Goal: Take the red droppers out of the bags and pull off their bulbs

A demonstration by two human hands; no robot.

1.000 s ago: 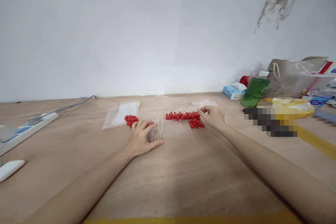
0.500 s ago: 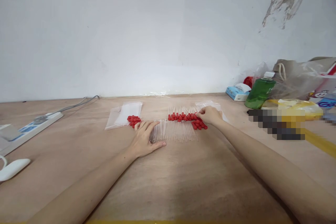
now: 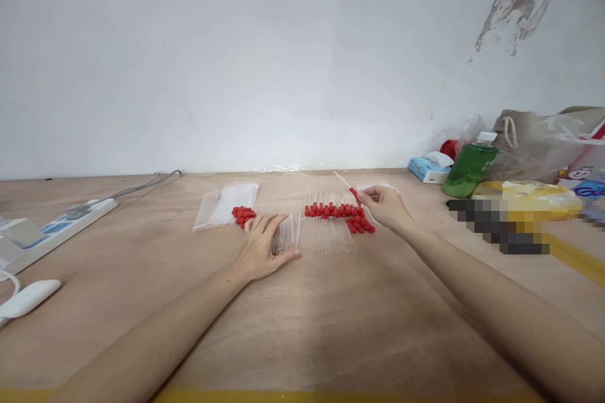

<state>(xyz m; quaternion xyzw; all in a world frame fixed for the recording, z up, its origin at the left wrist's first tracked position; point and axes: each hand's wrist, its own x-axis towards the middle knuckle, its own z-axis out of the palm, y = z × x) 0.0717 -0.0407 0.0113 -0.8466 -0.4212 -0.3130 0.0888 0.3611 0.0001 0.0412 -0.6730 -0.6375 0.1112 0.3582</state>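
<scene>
My right hand pinches the red bulb end of a clear dropper, whose thin tube points up and to the left. Below it lies a row of red rubber bulbs on clear tubes, with a small pile of red bulbs at its right end. My left hand rests with fingers spread at the left edge of a bundle of clear thin tubes. Another pile of red bulbs lies just beyond its fingertips.
Clear plastic bags lie behind the left pile. A power strip and a white device are at the left. At the right stand a tissue box, a green bottle and yellow packaging.
My right hand has lifted a red-ended dropper off the right end of the row and moved slightly right. My left hand has stayed almost in place.
</scene>
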